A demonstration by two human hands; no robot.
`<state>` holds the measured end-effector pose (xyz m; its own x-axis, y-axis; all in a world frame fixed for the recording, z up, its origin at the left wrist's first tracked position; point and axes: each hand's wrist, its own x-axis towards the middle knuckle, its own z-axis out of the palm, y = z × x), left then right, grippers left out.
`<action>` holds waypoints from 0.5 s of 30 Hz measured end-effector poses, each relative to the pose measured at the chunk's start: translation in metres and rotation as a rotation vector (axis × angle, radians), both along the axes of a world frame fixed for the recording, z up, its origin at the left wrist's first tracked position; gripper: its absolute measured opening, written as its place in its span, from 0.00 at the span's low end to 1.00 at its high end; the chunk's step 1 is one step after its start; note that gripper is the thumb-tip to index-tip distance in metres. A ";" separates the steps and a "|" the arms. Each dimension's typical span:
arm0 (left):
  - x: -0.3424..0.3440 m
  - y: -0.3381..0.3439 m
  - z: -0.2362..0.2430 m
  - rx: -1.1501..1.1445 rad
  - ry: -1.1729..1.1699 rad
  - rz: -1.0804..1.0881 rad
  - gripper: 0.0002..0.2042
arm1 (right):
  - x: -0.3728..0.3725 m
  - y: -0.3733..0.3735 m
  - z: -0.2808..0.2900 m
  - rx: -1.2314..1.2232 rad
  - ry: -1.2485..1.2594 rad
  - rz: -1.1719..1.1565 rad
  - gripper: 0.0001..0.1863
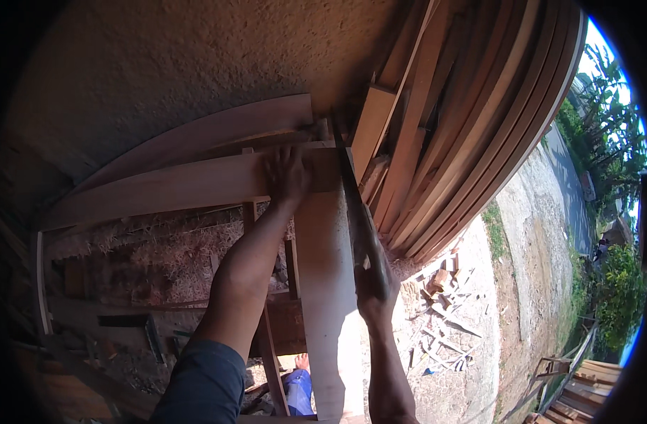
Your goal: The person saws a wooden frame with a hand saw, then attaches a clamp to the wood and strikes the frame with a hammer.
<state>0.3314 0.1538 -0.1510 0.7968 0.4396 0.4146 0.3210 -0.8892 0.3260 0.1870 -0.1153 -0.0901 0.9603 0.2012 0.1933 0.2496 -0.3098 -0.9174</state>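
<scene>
Handsaw (353,205) stood in my right grip (375,279), fingers closed round its handle, blade across the plank (189,185) near its end. My left grip (287,173) lay spread flat on that plank; its support, probably a trestle (270,353), sat shadowed.

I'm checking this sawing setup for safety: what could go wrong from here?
1. The left hand presses flat on the plank right beside the handsaw; a jumping blade could likely reach its fingers.
2. The plank's long end sticks out to the left; it might tip or shift once cut through.
3. Wood offcuts litter the ground near a foot, so tripping seems possible.
</scene>
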 end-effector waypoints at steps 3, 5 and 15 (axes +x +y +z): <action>0.002 -0.005 -0.009 0.015 0.006 0.046 0.17 | -0.124 -0.069 0.018 -0.147 0.028 -0.005 0.26; -0.001 -0.011 -0.007 0.045 -0.045 0.026 0.17 | -0.133 -0.070 0.031 -0.130 0.041 -0.028 0.25; 0.003 0.001 -0.009 0.078 -0.110 0.018 0.18 | -0.047 -0.028 0.002 -0.151 -0.046 -0.002 0.29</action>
